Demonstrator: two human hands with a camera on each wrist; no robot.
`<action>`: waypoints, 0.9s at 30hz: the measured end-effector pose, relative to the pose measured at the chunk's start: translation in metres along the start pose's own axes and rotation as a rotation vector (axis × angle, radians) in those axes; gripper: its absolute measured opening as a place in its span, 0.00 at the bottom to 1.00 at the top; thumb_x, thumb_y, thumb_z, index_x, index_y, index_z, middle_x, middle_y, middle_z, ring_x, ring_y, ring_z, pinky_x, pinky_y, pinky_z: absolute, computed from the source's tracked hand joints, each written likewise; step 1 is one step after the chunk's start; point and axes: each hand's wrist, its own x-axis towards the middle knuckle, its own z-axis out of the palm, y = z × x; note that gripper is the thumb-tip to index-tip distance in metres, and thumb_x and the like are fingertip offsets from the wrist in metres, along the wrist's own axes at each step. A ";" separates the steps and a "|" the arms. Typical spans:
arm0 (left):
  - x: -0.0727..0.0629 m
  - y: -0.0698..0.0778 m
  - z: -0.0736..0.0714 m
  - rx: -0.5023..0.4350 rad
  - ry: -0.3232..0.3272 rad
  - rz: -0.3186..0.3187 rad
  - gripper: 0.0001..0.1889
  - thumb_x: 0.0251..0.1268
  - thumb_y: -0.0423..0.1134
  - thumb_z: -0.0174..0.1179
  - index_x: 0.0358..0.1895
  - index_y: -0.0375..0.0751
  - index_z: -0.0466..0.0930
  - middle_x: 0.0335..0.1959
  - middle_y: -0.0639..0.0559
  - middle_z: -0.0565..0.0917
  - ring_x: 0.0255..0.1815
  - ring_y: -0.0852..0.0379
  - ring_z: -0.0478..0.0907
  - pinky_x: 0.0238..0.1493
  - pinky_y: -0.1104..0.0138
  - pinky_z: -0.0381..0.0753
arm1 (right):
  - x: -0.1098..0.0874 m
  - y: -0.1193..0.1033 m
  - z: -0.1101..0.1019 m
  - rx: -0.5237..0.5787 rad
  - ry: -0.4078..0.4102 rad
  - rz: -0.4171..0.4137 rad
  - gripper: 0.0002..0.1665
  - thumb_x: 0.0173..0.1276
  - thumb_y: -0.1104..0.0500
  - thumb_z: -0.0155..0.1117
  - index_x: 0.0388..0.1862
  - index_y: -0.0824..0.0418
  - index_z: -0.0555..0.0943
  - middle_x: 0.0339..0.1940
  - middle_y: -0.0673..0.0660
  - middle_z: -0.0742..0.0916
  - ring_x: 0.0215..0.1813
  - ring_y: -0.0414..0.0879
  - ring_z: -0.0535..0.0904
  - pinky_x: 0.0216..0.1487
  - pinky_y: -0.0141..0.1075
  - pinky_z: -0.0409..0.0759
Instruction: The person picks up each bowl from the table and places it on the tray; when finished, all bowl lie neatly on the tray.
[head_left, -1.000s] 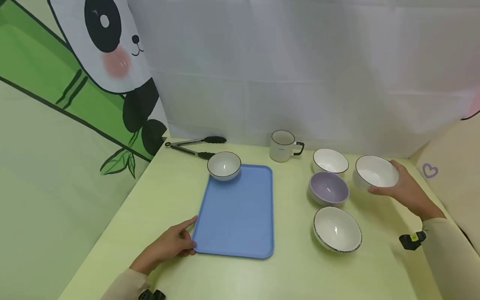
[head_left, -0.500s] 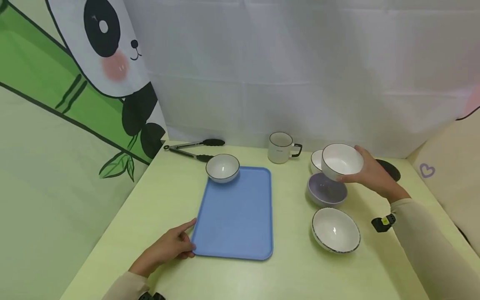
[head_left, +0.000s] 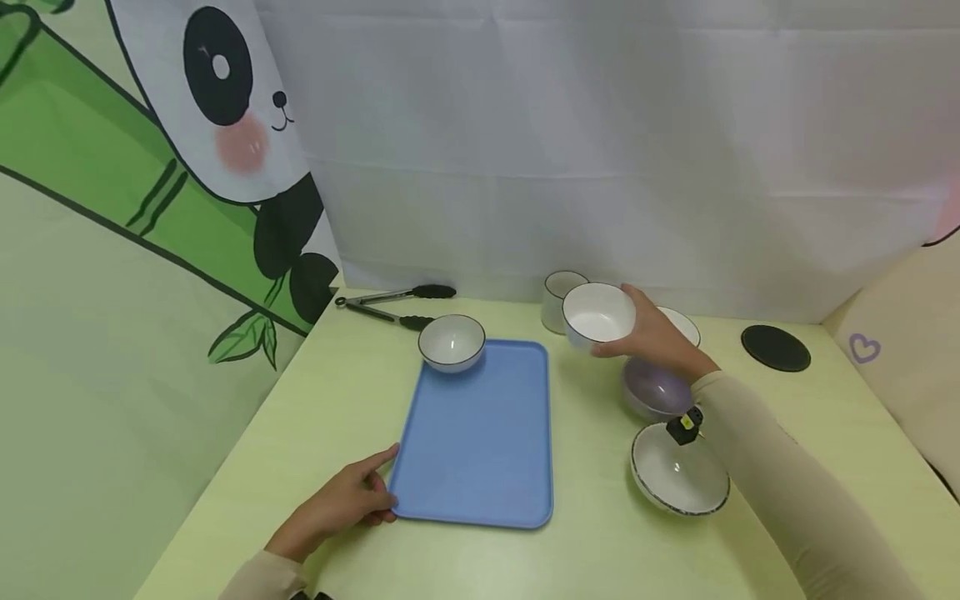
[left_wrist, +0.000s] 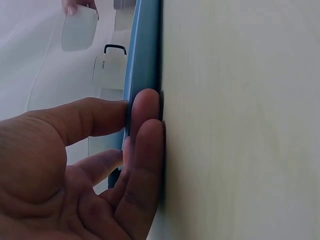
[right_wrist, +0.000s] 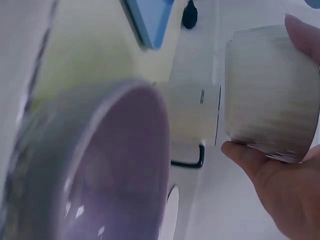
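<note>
A white bowl with a thin dark rim (head_left: 598,312) is up off the table in my right hand (head_left: 651,332), which grips it by its right side. In the head view it partly covers a white mug (head_left: 555,300); the right wrist view shows the mug's black handle (right_wrist: 192,162). My left hand (head_left: 348,504) pinches the near left corner of a blue tray (head_left: 476,450). The left wrist view has its thumb on the rim and fingertips (left_wrist: 146,107) against the outer side. Another white bowl (head_left: 452,342) rests over the tray's far left corner.
Black-tipped tongs (head_left: 382,304) lie behind the tray. Right of it, a purple bowl (head_left: 652,390), a speckle-rimmed white bowl (head_left: 675,479) and a white bowl (head_left: 684,325) stand partly behind my right arm. A black disc (head_left: 776,347) lies far right.
My right hand has lifted the white bowl and carried it left, past the other bowls to the mug. The black disc is uncovered. My left hand stays at the tray corner.
</note>
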 end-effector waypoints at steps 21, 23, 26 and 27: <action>-0.002 -0.001 0.001 -0.023 0.005 -0.004 0.43 0.62 0.27 0.64 0.78 0.27 0.50 0.31 0.43 0.75 0.31 0.49 0.85 0.31 0.64 0.83 | 0.041 -0.029 0.075 0.143 -0.048 -0.132 0.66 0.42 0.56 0.88 0.76 0.64 0.57 0.66 0.63 0.72 0.63 0.59 0.73 0.60 0.55 0.74; -0.002 -0.001 0.002 -0.027 0.003 -0.002 0.43 0.62 0.27 0.64 0.78 0.27 0.50 0.31 0.43 0.75 0.31 0.49 0.85 0.31 0.63 0.83 | 0.043 -0.028 0.082 0.133 -0.048 -0.118 0.68 0.41 0.55 0.88 0.77 0.65 0.56 0.67 0.63 0.72 0.63 0.59 0.73 0.60 0.54 0.74; -0.002 0.000 0.001 -0.028 0.009 -0.002 0.43 0.62 0.27 0.64 0.78 0.28 0.50 0.31 0.43 0.75 0.31 0.49 0.85 0.31 0.64 0.83 | 0.046 -0.027 0.091 0.123 -0.057 -0.113 0.70 0.41 0.55 0.88 0.78 0.66 0.55 0.68 0.64 0.71 0.63 0.59 0.72 0.61 0.54 0.74; -0.001 0.001 0.001 -0.026 0.013 -0.002 0.43 0.62 0.27 0.64 0.78 0.28 0.50 0.31 0.43 0.75 0.31 0.49 0.84 0.31 0.64 0.82 | 0.047 -0.027 0.093 0.121 -0.059 -0.110 0.71 0.41 0.55 0.88 0.78 0.66 0.54 0.68 0.64 0.70 0.64 0.59 0.72 0.61 0.54 0.73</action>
